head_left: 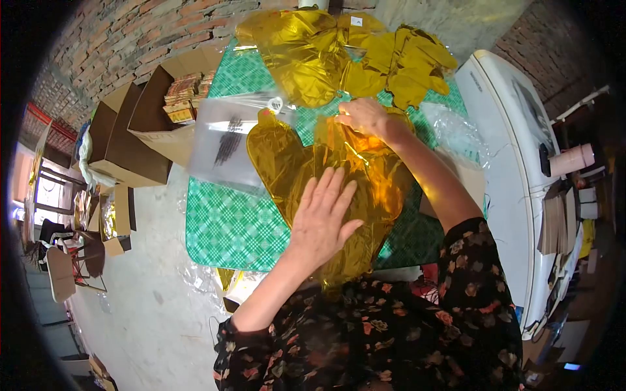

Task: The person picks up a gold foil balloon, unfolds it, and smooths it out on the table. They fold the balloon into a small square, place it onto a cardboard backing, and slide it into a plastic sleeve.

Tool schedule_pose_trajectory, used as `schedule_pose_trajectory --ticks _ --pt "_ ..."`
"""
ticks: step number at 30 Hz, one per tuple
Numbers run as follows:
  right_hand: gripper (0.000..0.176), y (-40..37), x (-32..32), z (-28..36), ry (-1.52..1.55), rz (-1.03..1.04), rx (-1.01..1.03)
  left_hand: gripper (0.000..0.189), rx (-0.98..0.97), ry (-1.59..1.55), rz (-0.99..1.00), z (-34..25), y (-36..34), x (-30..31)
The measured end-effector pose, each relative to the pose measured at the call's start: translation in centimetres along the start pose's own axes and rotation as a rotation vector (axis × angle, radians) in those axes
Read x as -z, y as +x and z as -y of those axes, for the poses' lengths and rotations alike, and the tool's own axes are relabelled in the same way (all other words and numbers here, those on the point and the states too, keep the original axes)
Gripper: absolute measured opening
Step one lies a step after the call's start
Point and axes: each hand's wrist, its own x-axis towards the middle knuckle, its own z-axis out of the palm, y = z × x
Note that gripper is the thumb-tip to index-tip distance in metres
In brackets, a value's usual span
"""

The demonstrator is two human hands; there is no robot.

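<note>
A flat gold foil balloon lies over the near middle of the table, its lower end hanging toward my body. My left hand rests palm down on the foil, fingers stretched out and thumb apart. Further up, my right hand has its fingers pinched together on the balloon's upper edge, where the foil is creased and shiny. More gold foil balloons lie spread at the far end of the table, one with a small white label. A clear plastic bag with dark markings lies to the left, partly under the foil.
The table has a green checked cover. Open cardboard boxes stand left, one holding stacked packets. A white refrigerator lies close on the right, with crumpled clear plastic beside it. A chair stands far left.
</note>
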Motion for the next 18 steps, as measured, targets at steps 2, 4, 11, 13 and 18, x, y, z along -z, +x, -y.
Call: schedule_pose_trajectory --ticks 2,4,11,13,18 --pt "0.043 0.1 0.2 0.1 -0.015 0.033 -0.013 0.069 -0.02 0.047 0.055 0.5 0.5 -2.2" --pt "0.042 0.2 0.3 0.3 -0.01 0.059 -0.026 0.07 -0.006 0.097 0.078 1.2 0.3 -3.7" --pt "0.039 -0.2 -0.1 0.3 0.022 0.025 0.011 0.071 0.007 0.171 0.104 1.7 -0.2 -4.4" --pt "0.039 0.0 -0.2 0.2 0.016 0.019 0.01 0.071 0.006 0.179 0.102 1.7 -0.2 -4.4" --pt "0.041 -0.7 0.4 0.7 -0.017 -0.052 -0.046 0.07 0.009 0.168 0.088 1.6 -0.1 -4.4"
